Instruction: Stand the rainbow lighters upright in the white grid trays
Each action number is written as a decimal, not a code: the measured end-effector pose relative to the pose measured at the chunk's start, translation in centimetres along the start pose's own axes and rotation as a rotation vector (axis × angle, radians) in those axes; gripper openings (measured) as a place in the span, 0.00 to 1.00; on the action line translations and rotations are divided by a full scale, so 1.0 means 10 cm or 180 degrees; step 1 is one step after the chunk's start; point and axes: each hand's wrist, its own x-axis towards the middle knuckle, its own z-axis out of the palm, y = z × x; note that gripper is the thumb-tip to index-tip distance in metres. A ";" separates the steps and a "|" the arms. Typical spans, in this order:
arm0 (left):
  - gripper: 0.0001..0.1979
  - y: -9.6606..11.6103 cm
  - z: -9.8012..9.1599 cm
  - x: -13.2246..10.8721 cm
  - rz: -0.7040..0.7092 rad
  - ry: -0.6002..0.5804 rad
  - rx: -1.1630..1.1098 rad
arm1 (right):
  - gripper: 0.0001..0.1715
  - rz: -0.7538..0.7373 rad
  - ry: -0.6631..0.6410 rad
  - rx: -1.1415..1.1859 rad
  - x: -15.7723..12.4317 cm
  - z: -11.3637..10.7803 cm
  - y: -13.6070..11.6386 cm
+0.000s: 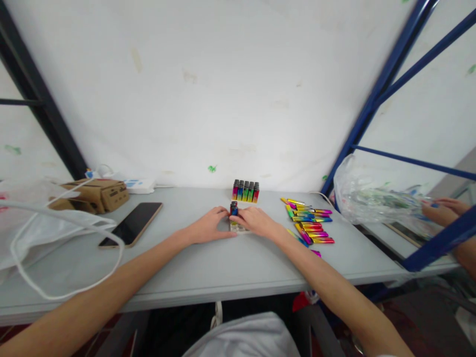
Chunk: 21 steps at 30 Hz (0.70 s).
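A small white tray with round holes [240, 230] lies on the table, partly covered by my hands. My left hand [210, 226] is curved around its left side, thumb along the near edge and fingertips by the far corner. At the tray's left end, a dark-topped blue lighter [234, 208] stands upright. The fingers of my right hand [256, 220] are closed on this lighter from the right; its lower part is hidden. Just behind, a full block of upright multicoloured lighters [246, 191] with black tops stands in a similar holder.
Shiny coloured lighter sleeves or bodies [312, 225] lie loose at right. A phone [132, 224], a cardboard box [98, 193] and a looping white cable [119, 253] are at left. Beyond the blue frame [366, 114] are a clear plastic bag [375, 198] and another person's hands [442, 210].
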 end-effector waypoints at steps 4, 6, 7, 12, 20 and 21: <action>0.34 0.02 -0.02 0.00 -0.0053 -0.0018 0.0037 | 0.30 0.0017 -0.0151 0.0246 -0.05 -0.19 0.26; 0.35 0.04 -0.03 0.00 -0.0105 -0.0045 0.0059 | 0.29 0.0466 0.0212 -0.0110 -0.14 -0.32 0.54; 0.35 0.04 -0.03 0.00 -0.0123 -0.0061 0.0073 | 0.27 0.0763 0.0455 -0.0357 -0.21 -0.38 0.70; 0.34 0.04 -0.03 0.00 -0.0109 -0.0075 0.0087 | 0.35 0.2580 0.0615 -0.1237 -0.64 -0.59 1.39; 0.33 0.06 -0.05 -0.01 -0.0112 -0.0079 0.0087 | 0.24 0.1753 -0.0471 -0.0658 -0.66 -0.56 1.51; 0.33 0.06 -0.05 -0.01 -0.0102 -0.0070 0.0084 | 0.23 0.1675 -0.0396 -0.0672 -0.62 -0.53 1.48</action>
